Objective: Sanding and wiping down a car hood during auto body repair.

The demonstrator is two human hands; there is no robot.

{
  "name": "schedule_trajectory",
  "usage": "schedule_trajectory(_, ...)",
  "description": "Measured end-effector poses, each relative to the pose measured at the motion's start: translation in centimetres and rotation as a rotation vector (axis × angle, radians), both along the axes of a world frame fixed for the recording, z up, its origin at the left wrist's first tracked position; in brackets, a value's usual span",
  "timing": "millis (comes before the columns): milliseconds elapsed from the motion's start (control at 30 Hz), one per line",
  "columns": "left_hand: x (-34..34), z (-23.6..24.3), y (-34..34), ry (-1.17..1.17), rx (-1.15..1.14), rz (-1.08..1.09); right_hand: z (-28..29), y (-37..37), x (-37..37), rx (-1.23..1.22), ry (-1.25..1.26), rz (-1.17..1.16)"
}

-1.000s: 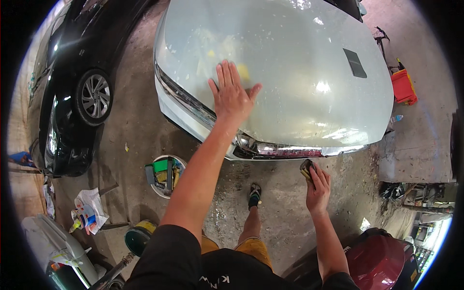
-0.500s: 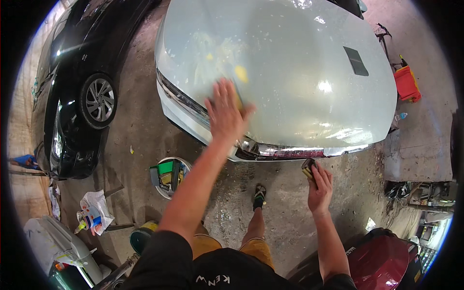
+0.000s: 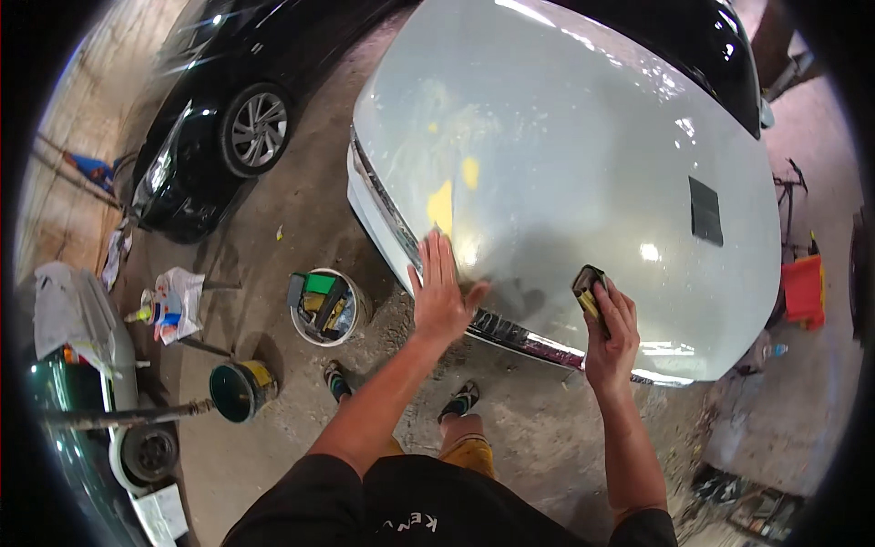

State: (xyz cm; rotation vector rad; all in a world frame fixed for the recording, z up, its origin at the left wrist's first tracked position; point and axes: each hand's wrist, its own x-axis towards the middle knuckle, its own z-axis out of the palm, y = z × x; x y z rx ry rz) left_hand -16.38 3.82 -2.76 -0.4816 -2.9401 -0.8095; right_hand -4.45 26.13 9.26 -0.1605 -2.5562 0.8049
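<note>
1. In the head view, the pale silver-white hood [image 3: 565,182] of a car was shown in front of the person, its front edge running slantwise below both hands' fingertips on the left and across toward the lower right.
2. The left hand [image 3: 444,296] was laid out flat at the hood's front edge, back up, with the fingers straight and close to each other and the thumb spread away. Whether anything was covered by the palm could not be told.
3. The right hand [image 3: 614,333] was clamped on a dark folded pad [image 3: 584,284] with a yellowish side, which was held upright between thumb and fingers; in the view it was seen against the hood, well apart from the left hand. Whether the hood was touched by it could not be told.
4. A large yellow patch [image 3: 440,208] was seen just beyond the left fingertips, with a smaller yellow spot [image 3: 469,171] near it.
5. A dark rectangular sheet [image 3: 705,211] was placed toward the hood's right side.
6. On the concrete floor [image 3: 538,428], a white bucket [image 3: 364,301] was filled with green and dark pieces, left of the left hand; a dark green bucket [image 3: 264,380] was set nearer the person.
7. A black car [image 3: 196,118] was parked on the left, and a red object [image 3: 803,290] was seen at the far right.
</note>
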Motion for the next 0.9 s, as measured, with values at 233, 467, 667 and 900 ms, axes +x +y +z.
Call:
schedule_trajectory(233,-10.7,4.9,-0.4,0.071,-0.032,-0.029,1.4,0.4,-2.6,-0.138,-0.047,0.128)
schedule_trajectory(467,-3.7,2.5,0.5,0.006,0.046,0.052,1.1,-2.6,-8.0,-0.199,-0.073,0.237)
schedule_trajectory(667,2.1,1.7,-0.9,-0.106,0.095,0.026,-0.5,-6.4,-13.2,-0.32,-0.22,0.173)
schedule_trajectory(900,-0.4,6.4,-1.0,-0.604,1.406,0.287,-3.0,-12.9,-14.4,0.052,-0.119,0.247)
